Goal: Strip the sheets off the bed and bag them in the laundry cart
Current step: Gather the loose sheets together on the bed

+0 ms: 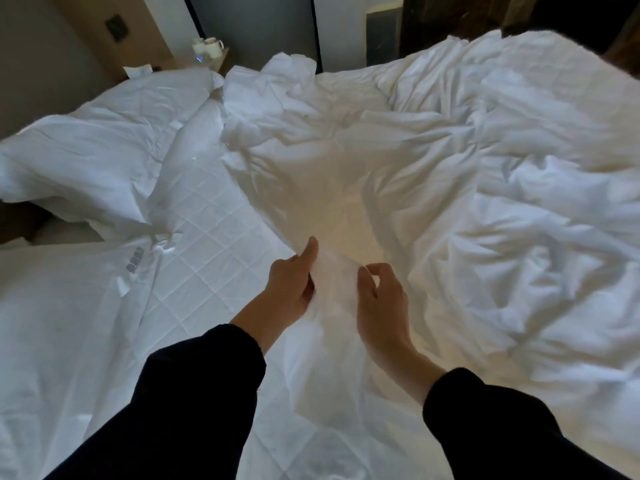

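Two hands were on the same gathered bit of white sheet (332,188), right in front of the person, over the middle of the bed. The left hand (292,289) was clamped around the bunched fabric with the thumb up on top, and the right hand (379,296) was pinching the other side of that same fold, fingers curled in. The sheet fanned out from the grip across the right half of the bed in a big crumpled heap, while the quilted mattress pad (207,271) was already bare on the left. Pillows (86,161) sat piled at the far left, and a couple of mugs (207,46) were on a stand behind them.

Honestly the trick here looked like pulling toward the body hand over hand, keeping the bundle tight so it doesn't drag the pad along. No laundry cart in view, so bagging seemed a ways off.
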